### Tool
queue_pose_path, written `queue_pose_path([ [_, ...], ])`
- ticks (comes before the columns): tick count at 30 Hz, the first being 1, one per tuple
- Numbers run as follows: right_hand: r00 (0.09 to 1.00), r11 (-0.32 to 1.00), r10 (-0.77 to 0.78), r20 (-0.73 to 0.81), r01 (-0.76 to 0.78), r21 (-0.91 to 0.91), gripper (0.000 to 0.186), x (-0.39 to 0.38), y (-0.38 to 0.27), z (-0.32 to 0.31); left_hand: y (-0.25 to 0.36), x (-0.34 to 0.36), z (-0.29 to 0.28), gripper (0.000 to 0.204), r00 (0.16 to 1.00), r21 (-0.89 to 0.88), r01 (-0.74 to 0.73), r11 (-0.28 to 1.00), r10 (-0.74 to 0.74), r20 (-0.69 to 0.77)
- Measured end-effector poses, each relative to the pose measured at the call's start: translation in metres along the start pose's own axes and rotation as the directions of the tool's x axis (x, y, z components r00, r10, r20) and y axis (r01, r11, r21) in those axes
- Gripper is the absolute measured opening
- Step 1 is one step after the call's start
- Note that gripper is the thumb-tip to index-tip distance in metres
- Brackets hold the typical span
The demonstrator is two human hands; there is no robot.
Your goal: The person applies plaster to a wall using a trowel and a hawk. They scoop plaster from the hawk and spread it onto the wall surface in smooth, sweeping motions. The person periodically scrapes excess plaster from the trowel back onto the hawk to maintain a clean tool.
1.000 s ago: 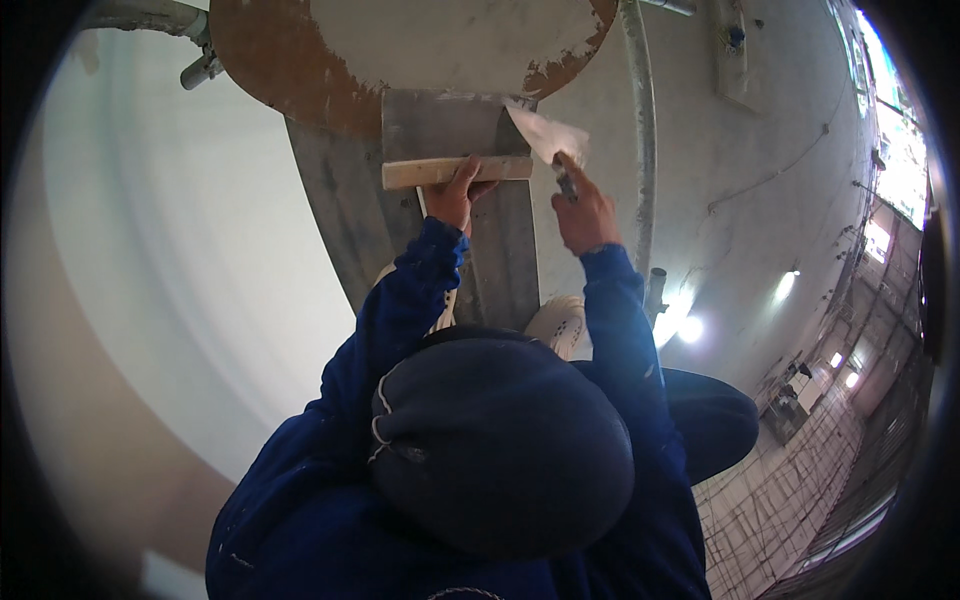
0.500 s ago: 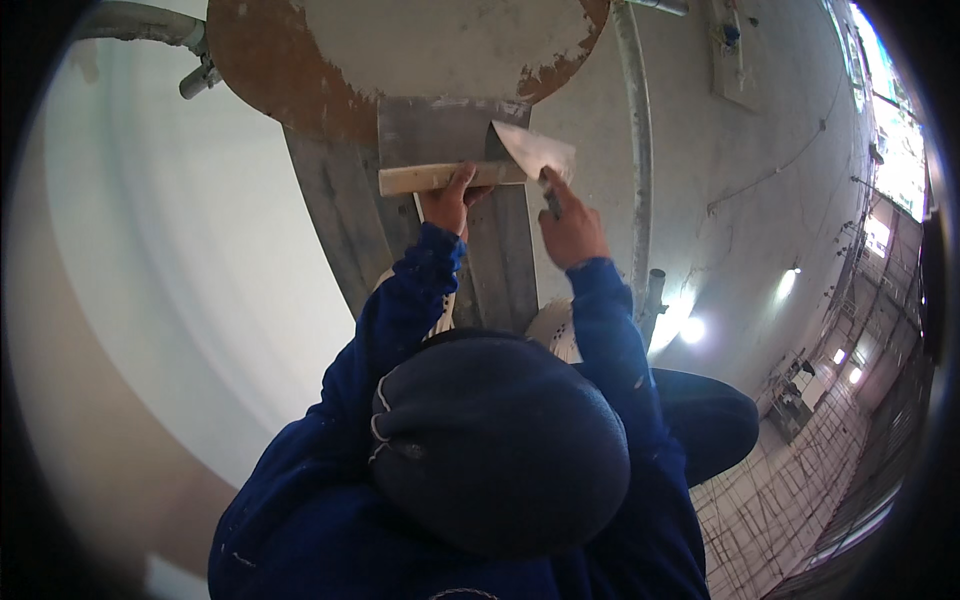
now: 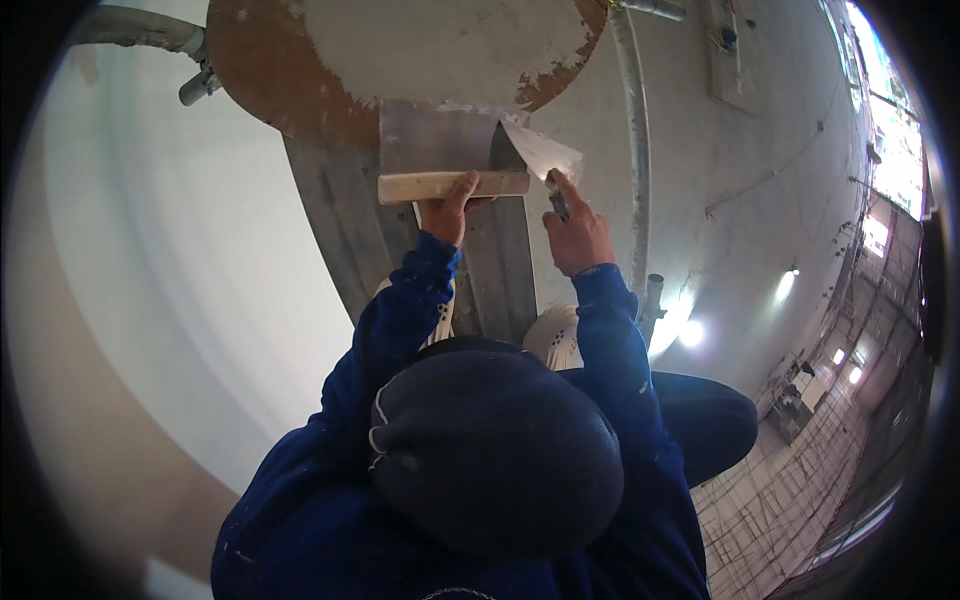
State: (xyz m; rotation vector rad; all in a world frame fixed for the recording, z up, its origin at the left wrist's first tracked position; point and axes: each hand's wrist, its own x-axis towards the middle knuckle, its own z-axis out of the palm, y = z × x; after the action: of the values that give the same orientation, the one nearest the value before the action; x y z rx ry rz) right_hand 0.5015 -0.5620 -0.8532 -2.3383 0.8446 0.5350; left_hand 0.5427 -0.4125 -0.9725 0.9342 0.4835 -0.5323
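Observation:
My left hand (image 3: 447, 216) is closed round the wooden handle strip of a wide steel plastering blade (image 3: 432, 138), thumb lying on the wood. The blade's far edge lies over the near rim of a round brown board (image 3: 265, 75) that is largely coated in white plaster. In my right hand (image 3: 582, 238) is a putty knife (image 3: 548, 152), its handle gripped with the index finger stretched toward the blade. One corner of the putty knife meets or overlaps the right end of the wide blade; whether they press together I cannot tell.
Grey planks (image 3: 335, 200) run beneath the board toward me. A metal scaffold pipe (image 3: 634, 130) passes on the right, another pipe (image 3: 150, 28) at the far left. A pale curved wall (image 3: 200, 230) rises on the left. My bent knee (image 3: 715, 425) sticks out to the right.
Both hands have come slightly nearer to me. The putty knife has shifted a little to the right along the wide blade, and the wide blade's face looks lighter.

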Motion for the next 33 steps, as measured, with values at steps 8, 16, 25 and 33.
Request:
queue_pose_path([
  [8, 0.904, 0.912, 0.280, 0.323, -0.356, 0.205, 0.055, -0.003, -0.022, -0.018, 0.006, -0.005, 0.016, 0.035, 0.985, 0.177, -0.171, 0.969, 0.161, 0.068],
  [16, 0.966, 0.946, 0.132, 0.222, -0.190, 0.264, 0.056, 0.001, 0.012, 0.008, 0.001, -0.003, 0.014, 0.029, 0.961, 0.318, -0.273, 0.908, 0.247, 0.120],
  [25, 0.944, 0.981, 0.008, 0.331, -0.072, 0.181, 0.058, 0.009, 0.026, 0.007, -0.001, 0.001, 0.010, 0.028, 0.967, 0.293, -0.254, 0.922, 0.234, 0.102],
  [33, 0.920, 0.864, 0.267, 0.287, -0.360, 0.353, 0.046, 0.012, 0.015, 0.015, -0.006, 0.002, 0.009, 0.029, 0.969, 0.259, -0.244, 0.935, 0.222, 0.109],
])
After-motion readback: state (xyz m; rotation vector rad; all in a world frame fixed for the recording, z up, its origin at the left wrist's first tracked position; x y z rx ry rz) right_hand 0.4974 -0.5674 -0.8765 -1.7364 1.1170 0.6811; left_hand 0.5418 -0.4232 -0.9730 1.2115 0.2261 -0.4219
